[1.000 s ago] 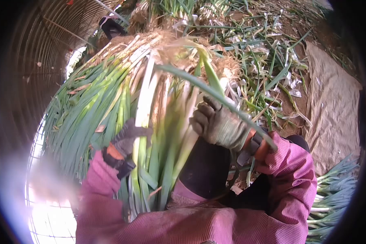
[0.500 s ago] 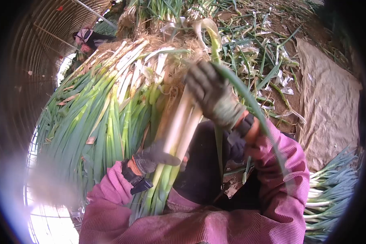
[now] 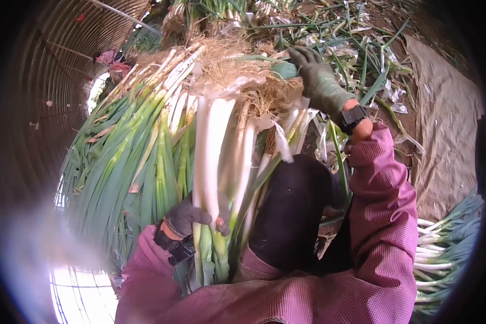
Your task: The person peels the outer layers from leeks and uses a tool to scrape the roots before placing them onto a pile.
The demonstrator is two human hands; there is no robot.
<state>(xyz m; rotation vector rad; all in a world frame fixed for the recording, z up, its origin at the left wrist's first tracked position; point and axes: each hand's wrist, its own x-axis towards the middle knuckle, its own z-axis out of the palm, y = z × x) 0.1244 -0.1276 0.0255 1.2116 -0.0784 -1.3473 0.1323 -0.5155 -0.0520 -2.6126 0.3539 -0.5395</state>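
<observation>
Two thick green onions (image 3: 215, 146) lie beside the bent knee (image 3: 291, 205), left hand (image 3: 184, 218) curled round them, ideally firm without crushing; right hand (image 3: 318, 81) hovers beyond, fingers (image 3: 308, 55) nearly straight, seemingly empty

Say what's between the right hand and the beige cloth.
Loose green leaves and pale scraps lie scattered between the right hand and the beige cloth, shown in the head view.
</observation>
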